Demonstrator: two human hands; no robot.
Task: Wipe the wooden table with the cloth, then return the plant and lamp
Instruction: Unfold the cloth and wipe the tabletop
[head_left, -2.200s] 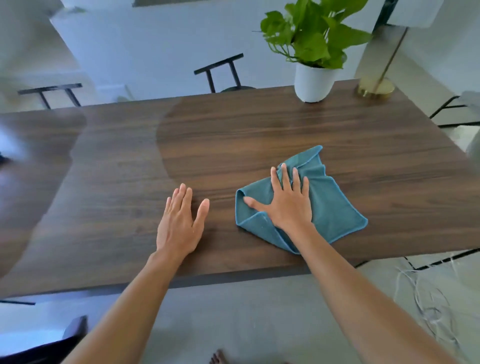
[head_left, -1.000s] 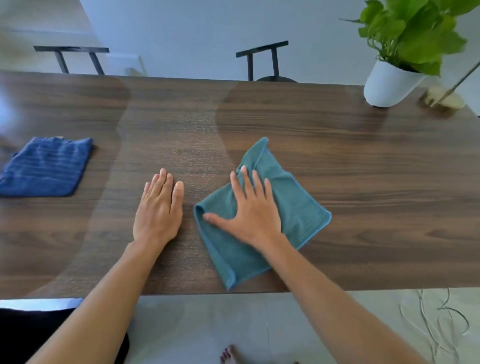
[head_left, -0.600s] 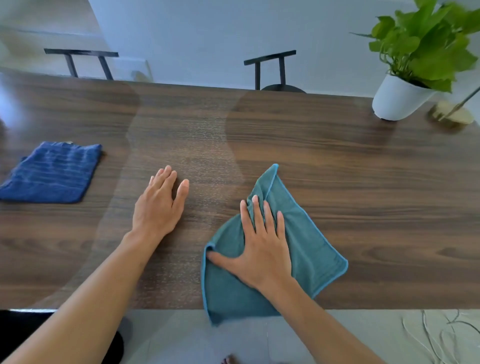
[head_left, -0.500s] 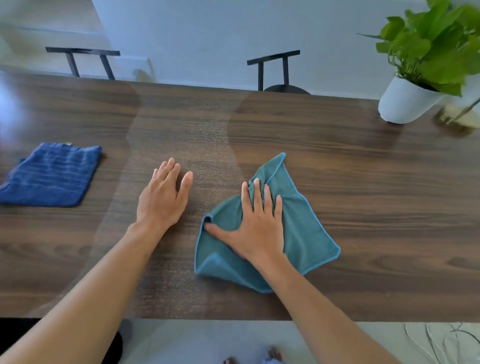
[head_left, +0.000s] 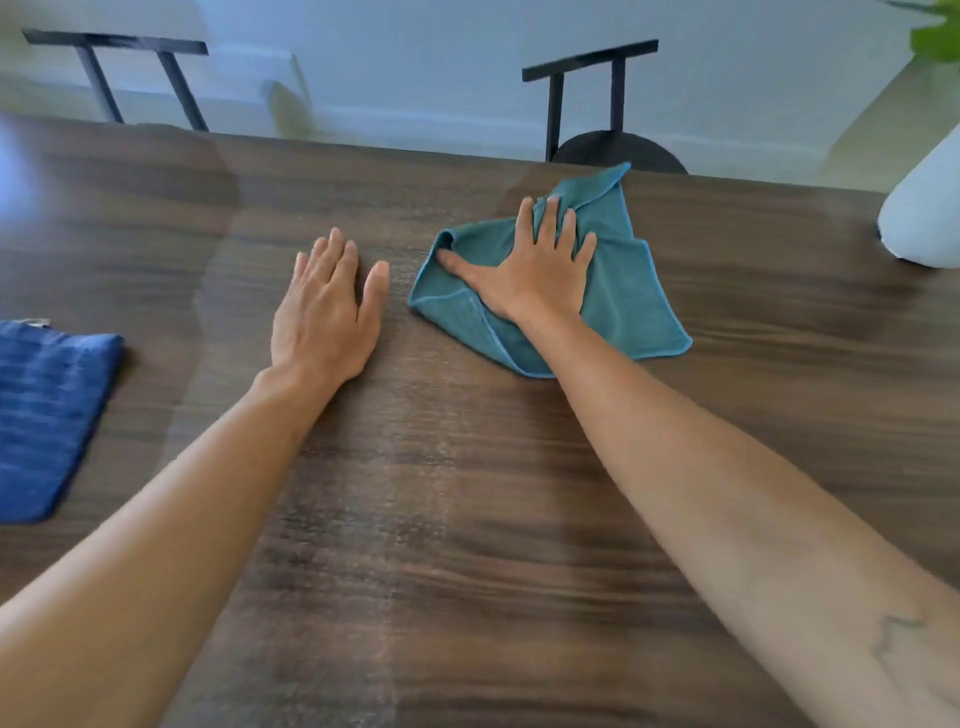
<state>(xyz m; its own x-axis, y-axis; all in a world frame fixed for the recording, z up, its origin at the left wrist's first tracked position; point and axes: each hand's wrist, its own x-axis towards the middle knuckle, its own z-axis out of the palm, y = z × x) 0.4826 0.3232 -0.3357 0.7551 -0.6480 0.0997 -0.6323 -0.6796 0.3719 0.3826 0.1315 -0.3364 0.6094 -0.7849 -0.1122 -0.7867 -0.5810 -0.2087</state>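
Hands first: the right hand (head_left: 535, 270) lies flat with its fingers straight and spread, palm down on the crumpled teal microfibre cloth (head_left: 618, 291), pressing it against the dark brown wooden table (head_left: 467, 519). Its thumb points out to the left along the cloth's folded edge, and the right forearm reaches in from the lower right corner. The left hand (head_left: 327, 317) rests flat on bare wood just beside the cloth, fingers straight and close together, holding nothing; its forearm comes in from the lower left.

The cloth sits near the far edge of the table, bunched under the fingertips, one corner standing up toward that edge. At the right border the rounded white plant pot (head_left: 922, 218) stands on the table, well apart from the cloth, with a few green leaves (head_left: 937, 39) showing in the top right corner. A folded dark blue ribbed towel (head_left: 44, 415) lies at the left edge of the table. Beyond the table stand a black metal chair (head_left: 592, 104) and a second black chair back (head_left: 119, 67) against a pale wall (head_left: 389, 57). The picture is somewhat blurred.
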